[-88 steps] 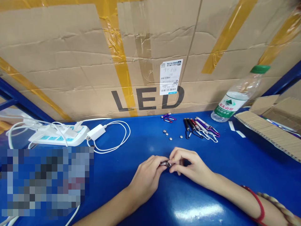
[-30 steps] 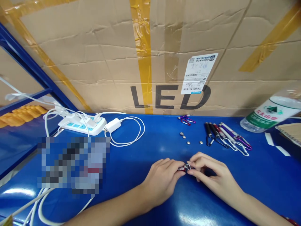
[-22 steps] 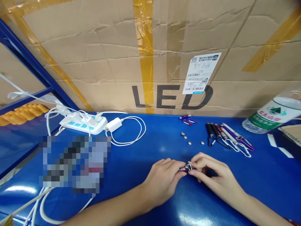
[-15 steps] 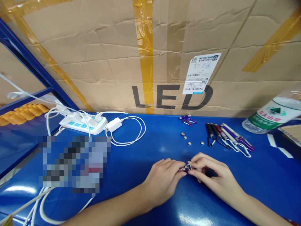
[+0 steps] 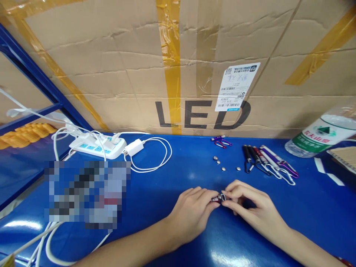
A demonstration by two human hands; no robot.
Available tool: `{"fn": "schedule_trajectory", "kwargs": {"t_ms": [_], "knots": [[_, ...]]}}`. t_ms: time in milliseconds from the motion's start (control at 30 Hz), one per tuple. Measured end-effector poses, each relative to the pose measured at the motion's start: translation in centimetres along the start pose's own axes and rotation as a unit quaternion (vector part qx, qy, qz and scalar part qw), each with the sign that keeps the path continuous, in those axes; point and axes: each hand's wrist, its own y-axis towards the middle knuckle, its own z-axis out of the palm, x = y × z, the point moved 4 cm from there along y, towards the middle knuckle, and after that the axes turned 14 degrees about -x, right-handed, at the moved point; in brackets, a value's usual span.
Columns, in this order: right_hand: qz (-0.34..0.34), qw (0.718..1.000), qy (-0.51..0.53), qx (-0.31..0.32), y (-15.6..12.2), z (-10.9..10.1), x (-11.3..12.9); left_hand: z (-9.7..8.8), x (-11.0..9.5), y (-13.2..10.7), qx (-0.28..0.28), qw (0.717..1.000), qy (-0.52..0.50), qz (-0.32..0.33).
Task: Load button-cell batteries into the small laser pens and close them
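Observation:
Both my hands rest on the blue table (image 5: 178,178) and meet at a small keychain flashlight (image 5: 219,198). My left hand (image 5: 191,213) is curled round its dark red body. My right hand (image 5: 250,205) pinches its silvery end between thumb and fingertips. Most of the flashlight is hidden inside my fingers. Several small button cells (image 5: 224,168) lie loose on the table just beyond my hands. A row of several more keychain flashlights (image 5: 268,159) with metal clips lies further back on the right, and a single purple one (image 5: 221,140) lies near the cardboard.
A large taped cardboard box marked LED (image 5: 203,115) walls off the back. At the left are a white power strip (image 5: 97,145) and a charger with coiled cable (image 5: 147,155). A plastic water bottle (image 5: 319,133) lies at the right. A blurred patch covers the left foreground.
Since 2.9 s ago the view has swung left, so everything sits further right in the picture. Over the last second my hands have stayed pinched on the flashlight with hardly any movement.

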Motion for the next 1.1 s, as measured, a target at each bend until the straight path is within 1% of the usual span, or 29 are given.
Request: {"fn": "schedule_trajectory", "kwargs": {"t_ms": [233,400,500,633,733,933,1100], "knots": [[0.003,1.000,0.014,0.012,-0.10,0.03,-0.17,-0.05,0.22,0.25,-0.001,1.000,0.009,-0.002],[0.038,0.999,0.031,0.019,-0.08,0.17,-0.39,0.00,0.15,0.40,0.017,1.000,-0.013,-0.009],[0.050,0.998,0.035,0.007,-0.16,0.06,-0.48,-0.04,0.12,0.45,0.020,0.999,-0.022,-0.021],[0.010,1.000,0.015,-0.026,-0.10,-0.23,-0.04,0.01,0.19,0.44,0.033,0.996,-0.065,-0.055],[-0.006,1.000,0.016,-0.023,-0.01,-0.25,0.28,0.06,0.22,0.49,0.049,0.993,-0.083,-0.075],[0.056,0.996,0.074,0.007,-0.07,-0.17,-0.25,0.11,0.06,0.63,0.073,0.989,-0.100,-0.076],[0.066,0.994,0.085,0.018,0.06,-0.25,-0.45,0.02,-0.05,0.51,0.088,0.988,-0.104,-0.068]]}}
